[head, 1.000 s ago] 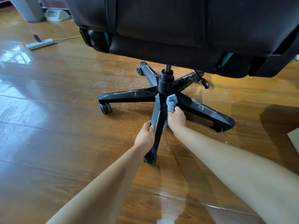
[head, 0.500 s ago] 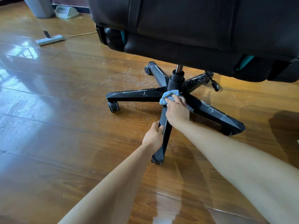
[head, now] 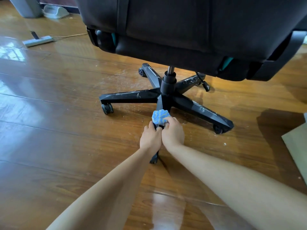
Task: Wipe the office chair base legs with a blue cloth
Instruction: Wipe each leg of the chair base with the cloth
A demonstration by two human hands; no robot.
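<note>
The black office chair stands on a five-legged base (head: 167, 95) with castors; several legs carry whitish dust streaks. One leg (head: 155, 157) runs toward me and is mostly hidden under my hands. My left hand (head: 150, 138) grips that near leg partway along. My right hand (head: 173, 132) sits right beside it and holds a bunched blue cloth (head: 160, 117) against the top of the same leg, just below the hub. The chair seat (head: 182, 30) overhangs the far legs.
Glossy wooden floor (head: 58, 130) all around, with white specks near the base. A white power strip (head: 39, 41) with a cord lies at the far left, a grey bin (head: 26, 6) behind it. A flat grey-green board (head: 297, 146) reaches in at the right edge.
My right hand has drawn the blue cloth from the hub down along the near leg toward me, ending beside my left hand. The view has shifted a little.
</note>
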